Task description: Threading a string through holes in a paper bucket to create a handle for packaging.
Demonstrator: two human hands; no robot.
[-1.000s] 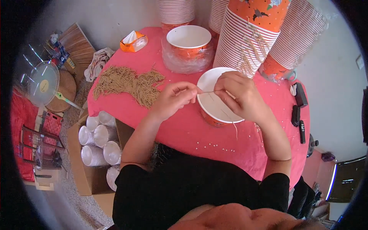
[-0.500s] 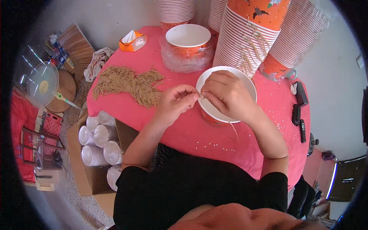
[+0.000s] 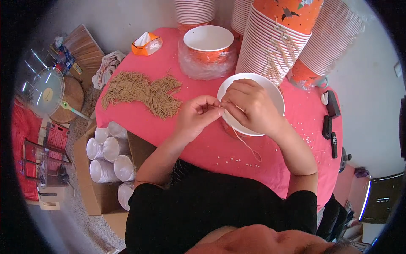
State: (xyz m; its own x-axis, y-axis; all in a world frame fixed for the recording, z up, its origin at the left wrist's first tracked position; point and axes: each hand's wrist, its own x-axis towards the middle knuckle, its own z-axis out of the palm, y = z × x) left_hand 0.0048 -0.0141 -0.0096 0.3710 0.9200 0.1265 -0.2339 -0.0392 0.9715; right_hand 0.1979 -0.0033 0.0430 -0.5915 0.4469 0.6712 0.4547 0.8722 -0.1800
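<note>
Both my hands meet over the near left rim of a white-lined paper bucket (image 3: 275, 99) on the pink-covered table. My left hand (image 3: 198, 115) pinches with thumb and forefinger close to the right fingertips. My right hand (image 3: 253, 106) is closed in a pinch too, its back hiding part of the bucket's inside. A thin tan string (image 3: 245, 146) trails from under the right hand over the bucket's side, ending in a loop above the cloth. Whatever tiny part sits between the fingertips is too small to make out. A bundle of tan strings (image 3: 146, 93) lies to the left.
Tall stacks of orange-and-white buckets (image 3: 270, 46) stand behind, strings hanging on one. A plastic-wrapped bucket (image 3: 207, 55) and an orange tissue pack (image 3: 146, 43) are farther back. Small white beads (image 3: 237, 161) dot the pink cloth (image 3: 203, 146). A carton (image 3: 95, 199) of wrapped cups stands lower left.
The string's hanging part now shows longer, with its loop lower. My fingertips stay together, the left thumb slightly more extended. The other things stay put.
</note>
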